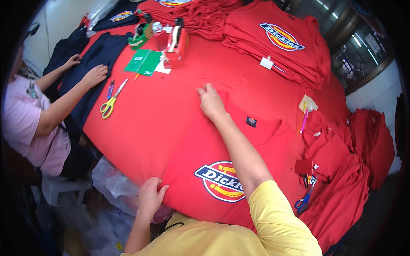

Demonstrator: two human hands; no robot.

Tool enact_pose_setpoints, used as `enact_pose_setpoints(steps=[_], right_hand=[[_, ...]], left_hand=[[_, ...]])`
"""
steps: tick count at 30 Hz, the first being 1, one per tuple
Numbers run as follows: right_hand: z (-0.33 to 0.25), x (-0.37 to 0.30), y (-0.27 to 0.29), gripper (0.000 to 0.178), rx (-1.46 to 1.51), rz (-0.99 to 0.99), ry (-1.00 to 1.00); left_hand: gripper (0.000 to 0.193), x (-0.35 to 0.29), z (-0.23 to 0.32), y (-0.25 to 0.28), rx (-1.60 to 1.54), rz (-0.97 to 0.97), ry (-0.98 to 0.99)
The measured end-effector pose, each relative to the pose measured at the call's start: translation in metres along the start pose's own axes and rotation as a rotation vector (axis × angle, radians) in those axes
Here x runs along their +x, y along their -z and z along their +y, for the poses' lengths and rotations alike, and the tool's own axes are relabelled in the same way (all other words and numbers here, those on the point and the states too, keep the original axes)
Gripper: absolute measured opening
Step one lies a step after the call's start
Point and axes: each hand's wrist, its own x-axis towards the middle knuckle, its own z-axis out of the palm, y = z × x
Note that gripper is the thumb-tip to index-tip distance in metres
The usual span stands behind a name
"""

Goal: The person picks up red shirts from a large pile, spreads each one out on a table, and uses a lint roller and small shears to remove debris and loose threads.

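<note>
A red shirt (pixel 183 170) with a blue, yellow and white chest logo lies spread in front of me on a red-covered table (pixel 141 111). Its neckline, with a small dark label, points away from me. My left hand (pixel 151 197) pinches the shirt's near left edge at the table's front. Stretched forward, my right hand (pixel 211 103) has its fingers curled together on the fabric at the far left shoulder. My right forearm crosses the shirt and hides part of the logo.
Folded red shirts (pixel 282 42) are stacked at the far right; more red garments (pixel 333 179) heap at right beside blue-handled scissors (pixel 303 202). Yellow scissors (pixel 109 106), a green notebook (pixel 144 62) and a red tape dispenser (pixel 176 51) lie left. A co-worker (pixel 36 119) handles dark garments (pixel 96 59).
</note>
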Motion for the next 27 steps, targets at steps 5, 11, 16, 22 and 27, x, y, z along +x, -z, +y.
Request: enact_pose_setpoints(steps=[5,11,16,22,27], right_hand=[[0.028,-0.027,0.069,0.017,0.481,0.306,-0.028],[0.092,-0.191,0.123,0.026,-0.37,0.47,0.061],[-0.025,-0.297,0.108,0.027,0.6,-0.075,-0.331],[-0.062,-0.333,0.057,0.023,0.619,0.165,-0.323],[-0.072,-0.315,0.061,0.019,0.327,0.074,-0.243]], left_hand=[[0.013,-0.033,0.035,-0.002,-0.162,0.18,-0.315],[0.029,-0.066,0.091,-0.058,-0.015,-0.302,-0.573],[0.039,-0.033,0.107,-0.048,-0.05,-0.05,-0.428],[0.009,0.037,0.041,-0.082,-1.027,-0.067,0.109],[0.007,0.043,0.014,-0.059,-1.155,-0.303,0.435]])
